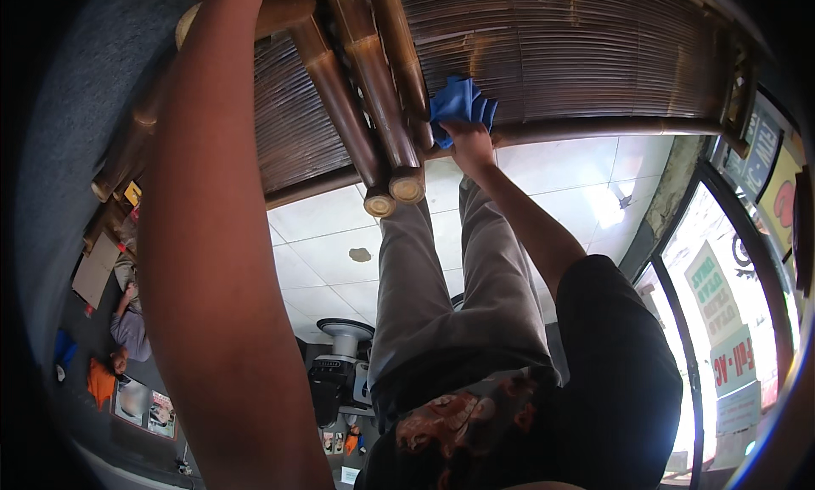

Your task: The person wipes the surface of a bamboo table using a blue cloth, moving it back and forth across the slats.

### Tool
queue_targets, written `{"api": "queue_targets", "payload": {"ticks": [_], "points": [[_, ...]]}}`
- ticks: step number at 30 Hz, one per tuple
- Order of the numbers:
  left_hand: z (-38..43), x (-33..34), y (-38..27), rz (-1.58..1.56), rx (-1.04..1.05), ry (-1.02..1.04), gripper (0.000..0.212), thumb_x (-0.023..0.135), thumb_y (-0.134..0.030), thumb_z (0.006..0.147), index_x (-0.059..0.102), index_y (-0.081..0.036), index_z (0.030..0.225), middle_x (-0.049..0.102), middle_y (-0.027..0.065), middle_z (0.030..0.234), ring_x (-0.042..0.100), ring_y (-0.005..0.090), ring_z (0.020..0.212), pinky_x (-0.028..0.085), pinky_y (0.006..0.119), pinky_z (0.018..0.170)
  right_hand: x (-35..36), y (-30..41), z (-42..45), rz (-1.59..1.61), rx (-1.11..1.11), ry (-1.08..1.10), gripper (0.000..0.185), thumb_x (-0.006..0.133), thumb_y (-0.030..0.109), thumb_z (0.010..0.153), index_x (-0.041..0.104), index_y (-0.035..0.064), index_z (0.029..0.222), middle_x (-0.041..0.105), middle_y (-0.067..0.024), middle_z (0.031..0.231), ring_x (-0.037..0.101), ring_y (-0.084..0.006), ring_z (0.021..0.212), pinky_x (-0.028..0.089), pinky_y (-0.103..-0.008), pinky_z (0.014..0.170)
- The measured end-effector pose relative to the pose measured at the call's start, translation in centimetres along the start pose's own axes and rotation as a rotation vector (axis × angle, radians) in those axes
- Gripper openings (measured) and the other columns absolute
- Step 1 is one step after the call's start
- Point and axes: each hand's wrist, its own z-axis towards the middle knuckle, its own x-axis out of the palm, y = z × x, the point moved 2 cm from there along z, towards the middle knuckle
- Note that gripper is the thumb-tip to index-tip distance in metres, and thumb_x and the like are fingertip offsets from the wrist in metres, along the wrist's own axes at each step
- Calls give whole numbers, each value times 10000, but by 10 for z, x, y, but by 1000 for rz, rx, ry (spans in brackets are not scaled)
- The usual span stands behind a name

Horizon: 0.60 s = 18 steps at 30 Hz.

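My right hand (471, 146) grips a bunched blue cloth (460, 104), which rests against the slatted surface of a bamboo bench (573, 63) near its front rail. Just left of the cloth, thick brown bamboo poles (375, 101) stand side by side, their pale cut ends towards my legs. My left forearm fills the left part of the view and runs up past the top edge, across the poles' far end; the left hand is out of view.
Under my legs lies a white tiled floor (325, 261) with a brown patch. A black swivel chair (331, 369) stands behind me. Glass doors (707, 299) bearing writing are at the right. A seated person (130, 331) is at the far left, near posters on a dark wall.
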Motion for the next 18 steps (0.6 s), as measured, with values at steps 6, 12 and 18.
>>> {"api": "queue_targets", "payload": {"ticks": [6,12,18], "points": [[0,0,-1,-24,-10,11,489,443,-400,798,641,21,948,589,262,1011,558,376,1006,437,421,863,-108,39,90,-59,-4,-42,380,507,2,686,639,127,1020,648,-131,847,626,-285,696,517,-381,647],[-4,-2,1,-64,-24,39,480,454,-398,793,643,17,944,592,259,1007,561,379,997,438,416,862,-153,61,171,-223,-427,-276,408,518,16,707,628,181,1063,663,-46,886,636,-218,758,465,-380,796],[-6,-2,-3,-72,-55,38,478,460,-399,790,645,19,931,597,256,998,561,379,997,439,414,862,-92,8,197,-355,-431,-175,439,577,81,731,585,256,1134,459,13,1309,449,-173,1175,367,-448,887]]}}
